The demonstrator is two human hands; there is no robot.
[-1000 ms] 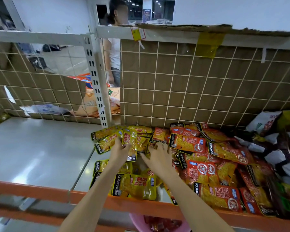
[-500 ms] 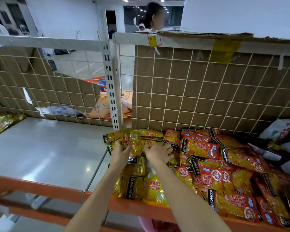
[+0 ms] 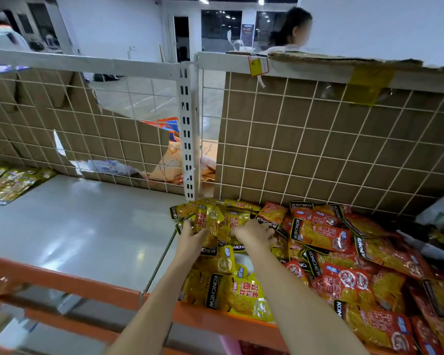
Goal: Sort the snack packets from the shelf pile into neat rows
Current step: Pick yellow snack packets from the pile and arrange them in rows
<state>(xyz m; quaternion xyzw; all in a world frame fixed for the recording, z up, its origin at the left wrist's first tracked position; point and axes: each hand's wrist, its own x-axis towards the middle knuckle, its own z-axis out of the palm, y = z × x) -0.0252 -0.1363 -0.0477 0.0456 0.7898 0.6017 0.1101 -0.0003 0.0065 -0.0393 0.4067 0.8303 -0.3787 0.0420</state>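
my left hand (image 3: pixel 190 237) grips upright yellow packet (image 3: pixel 208 218) at back of shelf (image 3: pixel 82 226), near white post (image 3: pixel 189 129). my right hand (image 3: pixel 253 233) beside it, fingers curled down onto yellow packets (image 3: pixel 237 221); whether it actually pinches one, cannot tell. more yellow packets (image 3: pixel 237 293) lie at orange front rail (image 3: pixel 69 284). red packets pile (image 3: pixel 344 265) to right, jumbled against wire grid (image 3: pixel 318 139).

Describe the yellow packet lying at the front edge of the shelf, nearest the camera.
The yellow packet is a glossy, crinkled plastic pouch with a black side band reading KONCHEW, red characters and a round emblem at one corner. It lies flat and slightly skewed, overhanging the orange shelf rail, between both forearms. Other yellow packets overlap its far edge. Neither hand touches it.
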